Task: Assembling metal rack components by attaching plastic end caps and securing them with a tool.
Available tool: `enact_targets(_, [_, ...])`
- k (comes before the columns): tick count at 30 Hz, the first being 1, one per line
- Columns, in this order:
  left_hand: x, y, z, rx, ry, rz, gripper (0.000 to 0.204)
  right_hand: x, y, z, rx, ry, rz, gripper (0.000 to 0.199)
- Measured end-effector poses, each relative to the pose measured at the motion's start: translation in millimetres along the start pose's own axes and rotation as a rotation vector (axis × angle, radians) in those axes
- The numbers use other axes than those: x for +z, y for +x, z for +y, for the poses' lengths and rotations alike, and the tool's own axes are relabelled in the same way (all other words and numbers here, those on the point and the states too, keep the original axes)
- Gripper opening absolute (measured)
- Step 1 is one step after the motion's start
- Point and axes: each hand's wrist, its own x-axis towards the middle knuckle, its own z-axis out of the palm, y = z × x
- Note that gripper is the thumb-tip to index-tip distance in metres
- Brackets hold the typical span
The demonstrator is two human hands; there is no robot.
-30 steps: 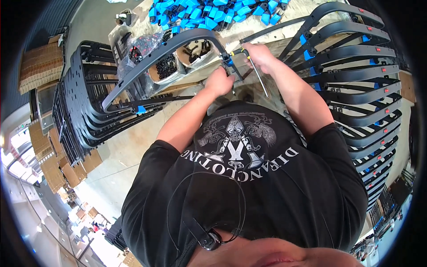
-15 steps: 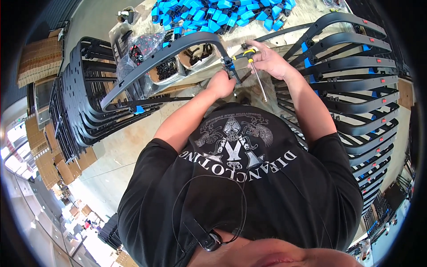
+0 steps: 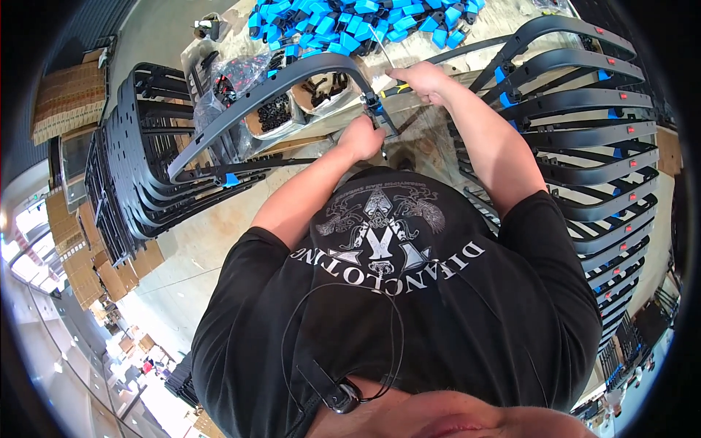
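Note:
A black curved tubular frame (image 3: 241,106) arches up from the left and bends down in front of me. My left hand (image 3: 359,137) is closed round its near end, just below a small blue-and-black fitting (image 3: 374,106). To the right, my right hand (image 3: 423,82) grips a T-handle driver by its yellow-and-black handle (image 3: 396,90). The driver's thin metal shaft (image 3: 381,47) points away from me, over the workbench. A small gap separates the handle from the frame's fitting. My right fingers partly cover the handle.
Blue-and-black plastic pieces (image 3: 350,31) are heaped on the bench. Two open boxes of small black parts (image 3: 274,117) and a clear plastic bag (image 3: 244,73) stand nearer. Black frames (image 3: 135,171) are stacked at left; more frames (image 3: 584,104) are racked at right. Cardboard (image 3: 73,106) is piled far left.
The driver has turned over: its shaft pointed down toward me and now points away. My right hand has moved slightly left and away. My left hand stays on the frame.

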Motion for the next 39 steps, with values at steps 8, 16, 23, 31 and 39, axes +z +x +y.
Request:
enact_targets(8, [-10.3, -19.5, 9.4, 0.012, -0.248, -0.019, 0.031, 10.9, 21.9, 27.1, -0.344, 0.127, -0.001, 0.041])
enact_targets(16, [-50.0, -30.0, 21.4, -0.128, -1.299, -0.436, 0.021, 13.2, 20.8, 30.8, -0.260, 0.248, -0.073, 0.036])
enact_targets(23, [16.2, -7.6, -5.7, 0.114, 0.065, 0.205, 0.040, 23.1, 16.0, 20.1, -0.294, 0.212, -0.014, 0.041])
enact_targets(31, [-27.8, -24.7, 9.0, -0.006, -1.061, -0.307, 0.024, 24.6, 13.2, 24.2, -0.348, 0.150, 0.062, 0.043])
enact_targets(39, [-18.2, -6.1, -2.3, 0.114, -0.034, -0.119, 0.045, 25.5, 2.1, 27.4, -0.570, 0.009, 0.195, 0.035])
